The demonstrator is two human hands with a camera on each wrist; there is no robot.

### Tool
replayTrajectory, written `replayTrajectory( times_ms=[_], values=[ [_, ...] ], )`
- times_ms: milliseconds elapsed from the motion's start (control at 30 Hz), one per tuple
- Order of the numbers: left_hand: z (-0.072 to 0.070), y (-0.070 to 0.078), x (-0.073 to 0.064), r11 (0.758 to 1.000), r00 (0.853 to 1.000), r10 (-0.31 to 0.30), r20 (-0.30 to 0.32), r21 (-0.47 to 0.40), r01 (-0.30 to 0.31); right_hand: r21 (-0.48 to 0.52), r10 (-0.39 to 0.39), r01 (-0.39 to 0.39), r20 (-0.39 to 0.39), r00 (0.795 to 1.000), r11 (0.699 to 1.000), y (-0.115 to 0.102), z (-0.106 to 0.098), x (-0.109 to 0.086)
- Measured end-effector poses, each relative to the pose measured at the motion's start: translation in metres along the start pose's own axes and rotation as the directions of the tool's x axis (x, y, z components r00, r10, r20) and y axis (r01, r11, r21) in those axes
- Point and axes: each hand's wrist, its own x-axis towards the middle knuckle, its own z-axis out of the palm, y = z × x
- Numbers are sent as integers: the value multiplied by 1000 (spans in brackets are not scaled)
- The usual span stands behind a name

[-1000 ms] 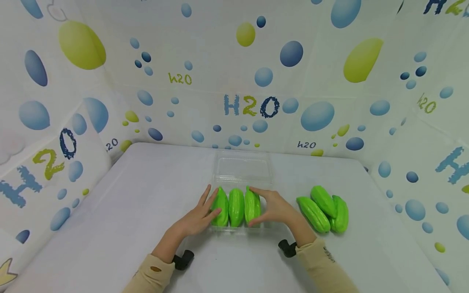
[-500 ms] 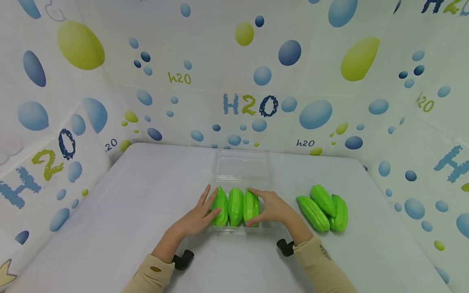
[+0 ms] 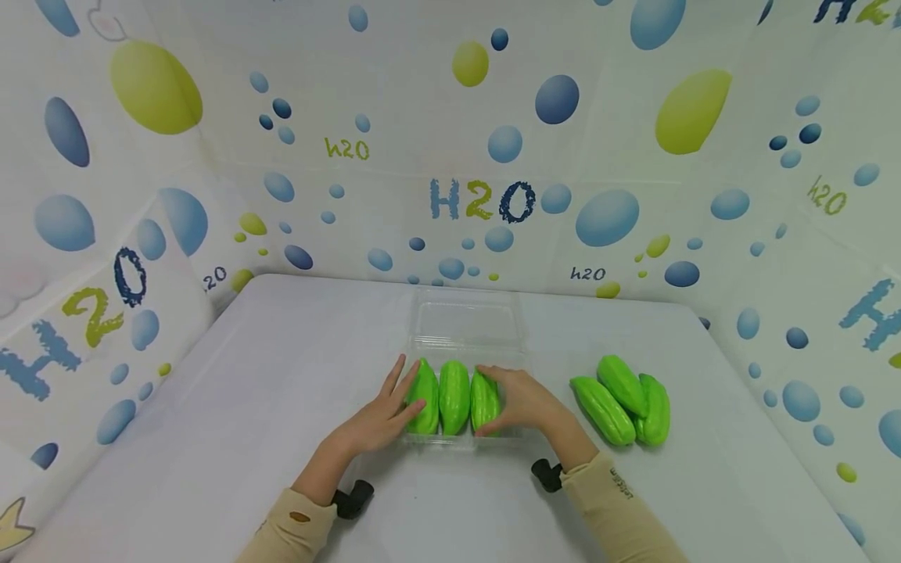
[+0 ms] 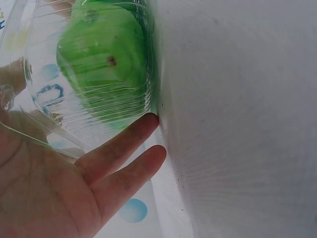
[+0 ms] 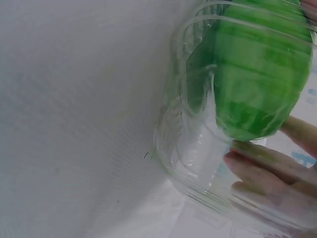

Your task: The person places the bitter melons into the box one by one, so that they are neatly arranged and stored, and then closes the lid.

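Three green ridged, gourd-shaped vegetables lie side by side in an open clear plastic box (image 3: 454,441) in the head view: the left vegetable (image 3: 425,424), the middle vegetable (image 3: 454,397) and the right vegetable (image 3: 485,403). My right hand (image 3: 522,397) holds the right vegetable, with the thumb at its near end and fingers at its far end. My left hand (image 3: 376,421) rests with spread, straight fingers over the box's left side, thumb and a finger reaching over the left vegetable. In the left wrist view, two straight fingers (image 4: 129,168) extend outside the clear wall.
The box's clear lid (image 3: 464,319) lies folded back behind it. To the right on the white table (image 3: 281,336) is a pile of three more green vegetables (image 3: 622,403). A patterned cloth (image 3: 450,141) hangs around the back and sides.
My right hand shifts slightly, its far fingers drawing a little nearer over the right vegetable's end. The left hand and the pile stay put.
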Motion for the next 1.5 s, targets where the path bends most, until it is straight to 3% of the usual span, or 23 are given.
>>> replayTrajectory(
  times_ms=[367,633,1233,1500],
  values=[
    [0,1,-1,1000,1000,2,-2,-10,-2,-10,3,-3,-1,1000,1000,1,1,-2],
    [1,1,-1,1000,1000,-1,-5,-5,1,47,10,-9,-7,1000,999,3,-2,-3],
    [1,1,-1,1000,1000,-5,-3,-5,5,149,1,16,-114,993,989,7,-22,-13],
    [-1,4,-1,1000,1000,-4,-4,-2,4,161,-35,65,-182,983,985,10,-36,-21]
  ],
)
